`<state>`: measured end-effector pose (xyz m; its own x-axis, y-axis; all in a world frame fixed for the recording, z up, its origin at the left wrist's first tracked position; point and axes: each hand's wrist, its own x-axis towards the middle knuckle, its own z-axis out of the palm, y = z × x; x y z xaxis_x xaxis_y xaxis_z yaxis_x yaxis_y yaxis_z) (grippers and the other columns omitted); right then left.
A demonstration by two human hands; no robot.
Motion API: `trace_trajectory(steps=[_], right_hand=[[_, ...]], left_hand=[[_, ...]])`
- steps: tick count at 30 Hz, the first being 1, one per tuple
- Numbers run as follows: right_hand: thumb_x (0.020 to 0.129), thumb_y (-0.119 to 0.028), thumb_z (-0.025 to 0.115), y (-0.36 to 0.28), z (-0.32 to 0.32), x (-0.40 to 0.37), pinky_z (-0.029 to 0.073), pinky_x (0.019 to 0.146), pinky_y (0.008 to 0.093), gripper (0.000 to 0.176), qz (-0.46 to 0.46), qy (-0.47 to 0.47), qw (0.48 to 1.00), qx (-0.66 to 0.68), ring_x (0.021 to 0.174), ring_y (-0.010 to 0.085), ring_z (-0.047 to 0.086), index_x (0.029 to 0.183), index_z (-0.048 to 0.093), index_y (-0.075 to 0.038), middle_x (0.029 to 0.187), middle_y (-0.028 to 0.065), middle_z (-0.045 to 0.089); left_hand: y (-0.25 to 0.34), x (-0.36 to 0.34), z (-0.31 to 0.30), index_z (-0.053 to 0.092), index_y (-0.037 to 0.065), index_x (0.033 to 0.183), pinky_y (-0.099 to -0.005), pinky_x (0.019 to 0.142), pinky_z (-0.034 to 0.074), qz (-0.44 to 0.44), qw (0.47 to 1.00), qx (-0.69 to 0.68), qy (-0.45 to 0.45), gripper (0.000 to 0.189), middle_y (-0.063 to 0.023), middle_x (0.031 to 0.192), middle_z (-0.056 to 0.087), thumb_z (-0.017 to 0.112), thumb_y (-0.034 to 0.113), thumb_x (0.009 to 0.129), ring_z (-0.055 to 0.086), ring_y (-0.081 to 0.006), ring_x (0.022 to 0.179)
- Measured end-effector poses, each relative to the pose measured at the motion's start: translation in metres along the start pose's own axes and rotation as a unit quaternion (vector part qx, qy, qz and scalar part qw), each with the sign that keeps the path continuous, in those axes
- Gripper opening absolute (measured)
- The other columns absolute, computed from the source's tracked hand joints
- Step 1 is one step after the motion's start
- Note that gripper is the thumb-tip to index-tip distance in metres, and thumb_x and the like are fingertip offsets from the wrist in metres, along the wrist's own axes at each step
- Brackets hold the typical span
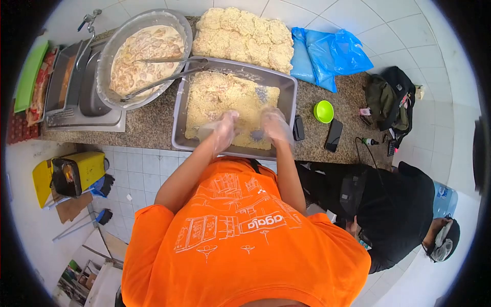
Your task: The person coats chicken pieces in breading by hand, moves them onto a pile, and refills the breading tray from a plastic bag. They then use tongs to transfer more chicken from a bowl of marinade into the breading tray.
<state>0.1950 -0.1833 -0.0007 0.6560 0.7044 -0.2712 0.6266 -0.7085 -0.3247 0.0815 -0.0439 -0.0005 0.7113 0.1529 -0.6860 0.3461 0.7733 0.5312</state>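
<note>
Granite countertop (317, 140) supports the gray plastic tub (288, 92), whose high walls presumably contain the breading crumbs (202, 110), with the batter bowl (103, 77) handily near, while gloved left hand (222, 130) and right hand (276, 126) dip into the crumbs, their grip impossible to tell.

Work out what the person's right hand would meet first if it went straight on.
Probably the loose crumbs just ahead of the right hand, then the gray tub's far wall; its height above them is unclear.

The bowl (323, 111) is lime green, the shirt (245, 230) orange.
</note>
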Motion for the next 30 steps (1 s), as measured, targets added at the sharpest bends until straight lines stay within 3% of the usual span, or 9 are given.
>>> trace_trajectory(steps=[8, 9, 10, 11, 13, 20, 27, 29, 30], right_hand=[[0.085, -0.019, 0.05, 0.051, 0.06, 0.059, 0.048, 0.079, 0.036, 0.027, -0.035, -0.003, 0.971, 0.236, 0.098, 0.0256, 0.062, 0.099, 0.068, -0.006, 0.109, 0.0116, 0.066], [0.085, -0.017, 0.05, 0.024, 0.032, 0.047, 0.048, 0.081, 0.0353, 0.026, -0.075, -0.142, 0.981, -0.105, 0.099, 0.0258, 0.061, 0.102, 0.068, -0.008, 0.11, 0.0107, 0.066], [0.086, -0.015, 0.05, 0.005, 0.019, 0.033, 0.048, 0.083, 0.0347, 0.027, -0.101, -0.263, 0.858, -0.43, 0.1, 0.0259, 0.061, 0.105, 0.067, -0.009, 0.111, 0.0098, 0.066], [0.086, -0.015, 0.05, 0.002, 0.025, 0.026, 0.048, 0.083, 0.0347, 0.027, -0.097, -0.262, 0.858, -0.431, 0.1, 0.0259, 0.061, 0.105, 0.067, -0.009, 0.111, 0.0098, 0.066], [0.092, -0.017, 0.04, 0.003, 0.046, 0.026, 0.048, 0.085, 0.0371, 0.034, -0.066, -0.111, 0.97, -0.208, 0.101, 0.0227, 0.063, 0.118, 0.061, -0.013, 0.113, 0.0061, 0.066], [0.085, -0.044, 0.06, -0.029, 0.021, 0.026, 0.042, 0.097, 0.0373, 0.058, 0.259, -0.099, 0.948, 0.154, 0.117, 0.028, 0.054, 0.133, 0.051, -0.011, 0.123, 0.0191, 0.059], [0.078, -0.03, 0.072, -0.017, 0.002, 0.006, 0.045, 0.09, 0.0337, 0.066, 0.181, 0.092, 0.915, 0.347, 0.107, 0.0309, 0.059, 0.128, 0.048, 0.005, 0.122, 0.0242, 0.057], [0.079, -0.019, 0.071, -0.01, -0.027, -0.001, 0.046, 0.088, 0.0296, 0.065, 0.022, -0.009, 0.99, 0.139, 0.103, 0.0256, 0.06, 0.129, 0.042, 0.01, 0.121, 0.0186, 0.057], [0.08, -0.01, 0.068, -0.013, -0.027, 0.011, 0.046, 0.088, 0.0271, 0.062, 0.181, -0.001, 0.869, 0.46, 0.104, 0.0217, 0.059, 0.131, 0.039, 0.008, 0.115, 0.0142, 0.059]], left_hand=[[-0.006, -0.015, -0.048, 0.036, 0.003, 0.129, -0.0491, 0.109, 0.025, 0.012, 0.997, -0.077, 0.004, 0.049, -0.02, 0.134, 0.037, 0.047, 0.028, 0.088, 0.038, -0.0362, 0.128], [-0.007, -0.013, -0.049, 0.035, 0.0, 0.13, -0.0499, 0.11, 0.024, 0.017, 0.994, -0.101, 0.046, 0.052, -0.0222, 0.134, 0.037, 0.048, 0.028, 0.088, 0.035, -0.0381, 0.129], [-0.01, -0.014, -0.049, 0.034, -0.002, 0.131, -0.0508, 0.11, 0.023, 0.019, 0.988, -0.124, 0.087, 0.055, -0.0243, 0.134, 0.036, 0.048, 0.028, 0.088, 0.033, -0.0399, 0.131], [-0.01, -0.015, -0.048, 0.034, -0.002, 0.131, -0.0508, 0.11, 0.023, 0.019, 0.989, -0.123, 0.083, 0.055, -0.0243, 0.134, 0.036, 0.048, 0.028, 0.088, 0.033, -0.0399, 0.131], [-0.004, -0.019, -0.046, 0.032, -0.003, 0.133, -0.0497, 0.111, 0.023, 0.007, 0.992, -0.112, 0.065, 0.058, -0.0254, 0.136, 0.035, 0.049, 0.027, 0.087, 0.03, -0.0406, 0.132], [-0.003, -0.022, -0.044, 0.034, -0.009, 0.131, -0.0494, 0.111, 0.023, 0.024, 0.987, -0.147, 0.052, 0.061, -0.0288, 0.135, 0.035, 0.047, 0.031, 0.086, 0.03, -0.0442, 0.132], [-0.007, -0.017, -0.052, 0.033, -0.01, 0.133, -0.0492, 0.111, 0.023, 0.031, 0.983, -0.169, 0.066, 0.062, -0.0301, 0.138, 0.033, 0.045, 0.032, 0.088, 0.031, -0.0429, 0.132], [-0.006, -0.014, -0.051, 0.032, -0.01, 0.134, -0.0493, 0.112, 0.023, 0.033, 0.982, -0.17, 0.072, 0.063, -0.0306, 0.139, 0.032, 0.044, 0.032, 0.088, 0.03, -0.043, 0.132], [-0.007, -0.015, -0.051, 0.031, -0.01, 0.135, -0.0491, 0.112, 0.022, 0.033, 0.983, -0.169, 0.069, 0.065, -0.0309, 0.14, 0.031, 0.044, 0.032, 0.088, 0.03, -0.0431, 0.133]])
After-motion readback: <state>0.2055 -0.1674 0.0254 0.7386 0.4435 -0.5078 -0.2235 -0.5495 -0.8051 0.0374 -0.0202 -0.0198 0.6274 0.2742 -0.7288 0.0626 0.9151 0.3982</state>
